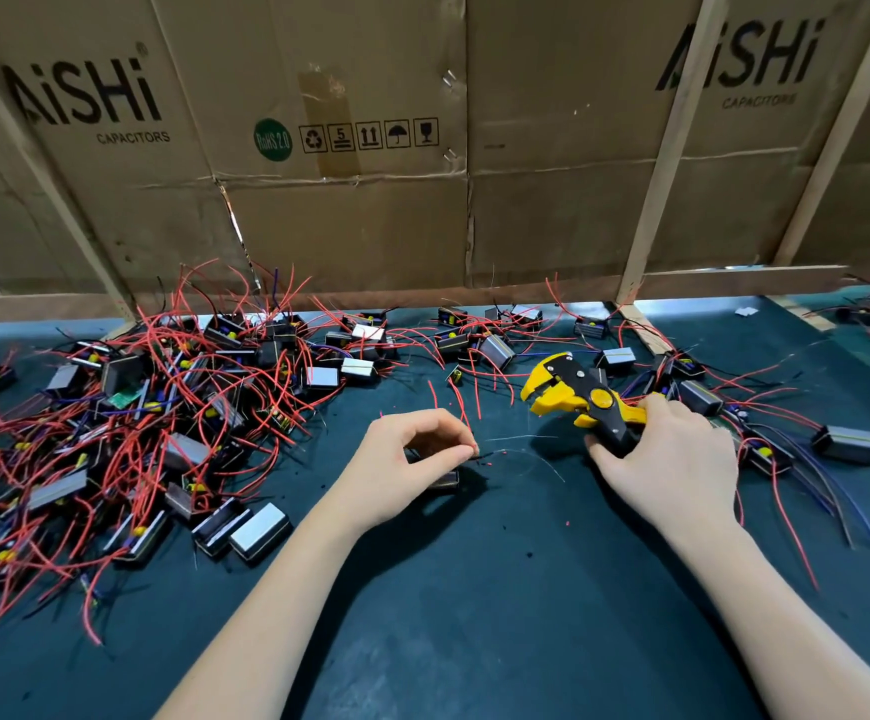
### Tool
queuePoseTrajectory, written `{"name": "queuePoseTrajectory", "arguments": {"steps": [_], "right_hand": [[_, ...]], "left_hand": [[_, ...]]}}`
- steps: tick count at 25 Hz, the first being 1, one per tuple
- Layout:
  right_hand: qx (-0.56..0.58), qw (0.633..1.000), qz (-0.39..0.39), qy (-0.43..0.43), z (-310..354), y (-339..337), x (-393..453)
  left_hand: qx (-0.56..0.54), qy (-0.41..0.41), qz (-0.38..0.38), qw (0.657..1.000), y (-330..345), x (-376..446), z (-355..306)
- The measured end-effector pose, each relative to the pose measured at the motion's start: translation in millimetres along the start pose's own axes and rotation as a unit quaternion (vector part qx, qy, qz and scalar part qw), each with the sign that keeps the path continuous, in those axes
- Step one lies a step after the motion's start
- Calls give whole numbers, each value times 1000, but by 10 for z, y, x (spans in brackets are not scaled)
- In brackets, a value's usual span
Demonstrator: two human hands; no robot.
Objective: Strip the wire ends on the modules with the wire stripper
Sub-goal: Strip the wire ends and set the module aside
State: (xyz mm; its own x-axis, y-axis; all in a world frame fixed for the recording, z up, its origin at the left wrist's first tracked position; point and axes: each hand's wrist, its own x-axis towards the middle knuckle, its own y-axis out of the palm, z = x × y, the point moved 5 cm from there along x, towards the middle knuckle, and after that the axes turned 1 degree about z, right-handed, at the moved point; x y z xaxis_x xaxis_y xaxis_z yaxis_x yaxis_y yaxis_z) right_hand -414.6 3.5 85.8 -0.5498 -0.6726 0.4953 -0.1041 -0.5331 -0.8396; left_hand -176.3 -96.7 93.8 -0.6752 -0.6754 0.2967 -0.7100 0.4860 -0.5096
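Wire end pinched, stripper gripped
Left hand [412, 459] pinching a red wire [466, 418] above a module [443, 479]; right hand [666, 454] curled round wire stripper [578, 394], head pointing left of grip.

Right hand [666, 459] grips yellow wire stripper [578, 397]; left hand [412, 459] pinches a wire end [476, 449].

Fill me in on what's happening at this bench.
A person is stripping wire ends on small modules. The right hand grips a yellow and black wire stripper, jaws pointing left and clear of any wire. The left hand pinches a wire end over a module on the dark mat. A tangled pile of modules with red wires lies to the left.
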Motion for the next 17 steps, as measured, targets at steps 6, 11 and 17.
{"name": "queuePoseTrajectory", "arguments": {"steps": [6,11,17], "right_hand": [[-16,992,-47,-112,304,-16,-113],[-32,990,-70,-122,373,-28,-161],[-30,989,-78,-123,402,-17,-171]], "left_hand": [[-3,-27,-67,997,15,-8,21],[-13,-46,-79,996,28,-8,27],[7,-59,-105,993,67,-5,31]]}}
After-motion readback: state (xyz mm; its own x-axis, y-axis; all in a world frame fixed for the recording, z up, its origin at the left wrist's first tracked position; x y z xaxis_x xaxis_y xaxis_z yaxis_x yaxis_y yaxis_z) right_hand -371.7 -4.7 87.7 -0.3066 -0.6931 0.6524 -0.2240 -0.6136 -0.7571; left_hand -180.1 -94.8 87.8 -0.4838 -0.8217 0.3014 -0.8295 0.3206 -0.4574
